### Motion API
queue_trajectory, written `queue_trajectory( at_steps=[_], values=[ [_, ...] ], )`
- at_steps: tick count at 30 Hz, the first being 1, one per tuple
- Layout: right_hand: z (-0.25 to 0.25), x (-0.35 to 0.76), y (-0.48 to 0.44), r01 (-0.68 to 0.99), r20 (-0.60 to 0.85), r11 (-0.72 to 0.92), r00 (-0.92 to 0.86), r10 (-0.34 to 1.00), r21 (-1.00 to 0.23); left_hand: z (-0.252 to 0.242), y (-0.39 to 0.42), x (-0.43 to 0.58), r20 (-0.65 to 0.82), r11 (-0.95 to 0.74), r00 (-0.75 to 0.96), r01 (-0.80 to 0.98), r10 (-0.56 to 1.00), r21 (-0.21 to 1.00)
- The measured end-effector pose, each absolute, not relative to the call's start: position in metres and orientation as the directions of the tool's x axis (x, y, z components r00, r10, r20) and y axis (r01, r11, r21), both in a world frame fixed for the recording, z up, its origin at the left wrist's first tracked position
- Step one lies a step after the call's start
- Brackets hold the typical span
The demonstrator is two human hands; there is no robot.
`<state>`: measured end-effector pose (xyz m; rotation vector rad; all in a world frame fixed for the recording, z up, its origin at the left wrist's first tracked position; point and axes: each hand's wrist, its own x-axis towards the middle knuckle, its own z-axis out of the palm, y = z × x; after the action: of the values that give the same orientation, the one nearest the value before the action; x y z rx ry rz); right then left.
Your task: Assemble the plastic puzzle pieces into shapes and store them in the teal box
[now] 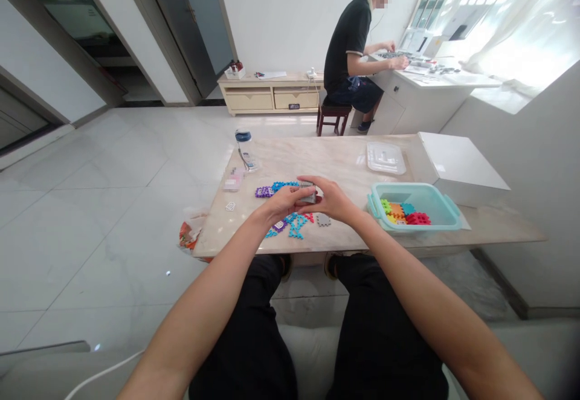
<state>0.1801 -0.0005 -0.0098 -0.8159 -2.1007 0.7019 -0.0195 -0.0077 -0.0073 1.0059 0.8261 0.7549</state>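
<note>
Above the table, my left hand (286, 202) and my right hand (332, 199) meet around a small grey block (309, 194), fingers of both closed on it. It looks put together from grey notched pieces, though my fingers cover part of it. Under and behind my hands lie blue interlocking pieces (297, 226) and a purple group of joined pieces (264, 192). One flat grey notched piece (323, 220) rests on the tabletop just below my right hand. Small red pieces (309, 217) show between it and the blue ones.
Right of my hands stands a turquoise bin (437, 225) holding several coloured pieces. A clear lid (385, 158) and a white box (466, 161) are behind it. A bottle (244, 149) stands at the table's far left. Another person (351, 43) sits working at a desk beyond.
</note>
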Motion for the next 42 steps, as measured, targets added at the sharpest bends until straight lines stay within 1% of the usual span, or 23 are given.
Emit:
queue_trajectory(
  at_steps=[2,4,5,7,8,10,12,14,17,21,29,33,37,42],
  values=[
    [-0.017,0.185,0.006,0.326,0.443,0.634,-0.497,0.746,-0.701,-0.008,-0.003,-0.025,-0.246,0.354,0.427,-0.195,0.870,0.915],
    [-0.028,0.194,0.013,0.363,0.415,0.591,-0.457,0.787,-0.721,-0.008,0.003,-0.032,-0.245,0.325,0.310,-0.240,0.919,0.915],
    [-0.035,0.199,0.017,0.400,0.384,0.550,-0.423,0.821,-0.734,-0.008,0.006,-0.035,-0.244,0.302,0.231,-0.259,0.942,0.917],
    [-0.053,0.211,0.026,0.521,0.280,0.418,-0.324,0.903,-0.744,-0.008,0.011,-0.040,-0.241,0.248,0.060,-0.288,0.969,0.925],
    [-0.062,0.215,0.030,0.598,0.214,0.342,-0.277,0.937,-0.725,-0.009,0.013,-0.042,-0.235,0.218,-0.021,-0.294,0.972,0.930],
    [-0.081,0.222,0.037,0.744,0.085,0.215,-0.209,0.974,-0.633,-0.011,0.016,-0.046,-0.208,0.163,-0.137,-0.285,0.968,0.944],
    [-0.098,0.223,0.044,0.829,0.007,0.141,-0.164,0.987,-0.542,-0.014,0.017,-0.049,-0.172,0.122,-0.182,-0.258,0.968,0.958],
    [-0.111,0.217,0.052,0.862,-0.023,0.103,-0.132,0.991,-0.497,-0.018,0.015,-0.052,-0.150,0.107,-0.176,-0.235,0.973,0.966],
    [-0.124,0.200,0.066,0.881,-0.037,0.092,-0.123,0.992,-0.464,-0.021,0.012,-0.055,-0.148,0.112,-0.153,-0.224,0.977,0.968],
    [-0.134,0.171,0.091,0.887,-0.044,0.137,-0.174,0.984,-0.441,-0.020,0.006,-0.061,-0.141,0.109,-0.144,-0.209,0.980,0.972],
    [-0.152,0.127,0.121,0.898,-0.089,0.185,-0.239,0.967,-0.400,-0.017,-0.001,-0.080,-0.067,0.049,-0.120,-0.152,0.990,0.987],
    [-0.157,0.118,0.122,0.882,-0.078,0.252,-0.306,0.949,-0.397,-0.017,-0.001,-0.086,-0.069,0.053,-0.105,-0.150,0.992,0.987],
    [-0.157,0.112,0.129,0.873,-0.095,0.322,-0.380,0.920,-0.367,-0.015,-0.003,-0.087,-0.053,0.039,-0.097,-0.139,0.994,0.990],
    [-0.153,0.121,0.131,0.876,-0.111,0.337,-0.394,0.912,-0.346,-0.017,-0.006,-0.084,-0.009,0.002,-0.078,-0.093,0.997,0.996]
  ],
)
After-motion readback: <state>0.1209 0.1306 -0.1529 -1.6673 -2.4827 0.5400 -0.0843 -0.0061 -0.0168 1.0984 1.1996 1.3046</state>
